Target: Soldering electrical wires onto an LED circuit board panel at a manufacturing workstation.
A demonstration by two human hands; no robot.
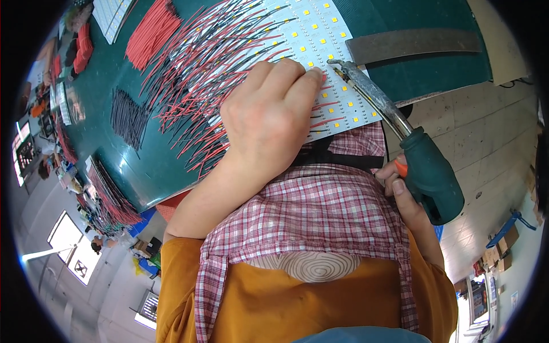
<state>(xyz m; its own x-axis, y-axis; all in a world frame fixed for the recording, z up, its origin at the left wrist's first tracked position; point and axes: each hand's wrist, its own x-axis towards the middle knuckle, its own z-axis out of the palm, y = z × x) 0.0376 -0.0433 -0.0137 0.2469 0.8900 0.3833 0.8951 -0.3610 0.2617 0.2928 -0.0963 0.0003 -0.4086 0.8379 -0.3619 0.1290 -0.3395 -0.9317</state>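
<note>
My right hand (405,197) grips a soldering gun (434,177) with a dark green handle and an orange trigger, a finger against the trigger. Its metal barrel points up and left, and the bent tip is over a white LED circuit board (361,106) dotted with yellow squares. Close to that tip, my left hand (271,108) is closed above the board, thumb and fingers drawn together; what they pinch is hidden, though a bit of red shows by the fingertips. Many red and black wires (194,80) fan leftward from the board, some passing under my left hand.
A flat grey metal strip (414,44) lies right of the board on the green table (97,108). Bundles of red wires (151,34) and black wires (128,117) lie to the left. Another wired board (111,194) is at the table's left edge. My checked apron (320,200) touches the near edge.
</note>
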